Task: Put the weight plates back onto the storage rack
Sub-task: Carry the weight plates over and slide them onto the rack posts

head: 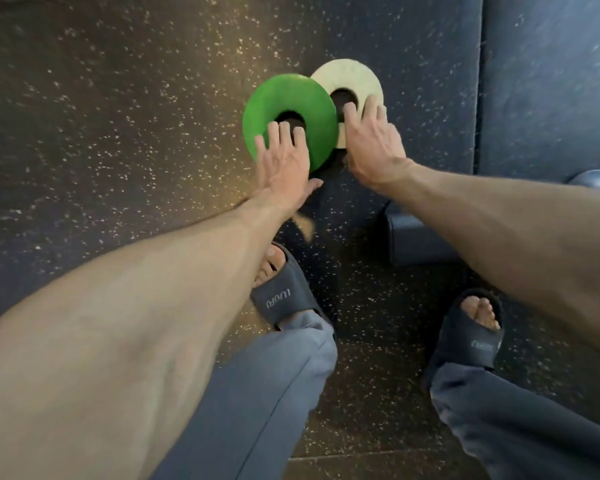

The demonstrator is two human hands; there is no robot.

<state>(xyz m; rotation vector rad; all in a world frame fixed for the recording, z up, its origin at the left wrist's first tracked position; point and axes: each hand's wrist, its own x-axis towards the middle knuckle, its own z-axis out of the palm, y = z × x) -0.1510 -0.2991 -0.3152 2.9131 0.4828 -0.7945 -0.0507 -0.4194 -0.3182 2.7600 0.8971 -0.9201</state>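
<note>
A person's left hand [284,164] hooks fingers into a round green weight plate [289,116]; the right hand [373,145] likewise grips an overlapped white round plate [350,85] on speckled rubber flooring [118,133].

Two weight plates are counted, one green plate [289,109] and one white plate [349,83], plus two slippers [280,295].

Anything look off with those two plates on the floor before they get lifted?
The green plate overlaps the edge of the white plate rather than lying apart. Left hand and right hand each have fingers in a centre hole. No damage shows. The rack isn't in view.
</note>
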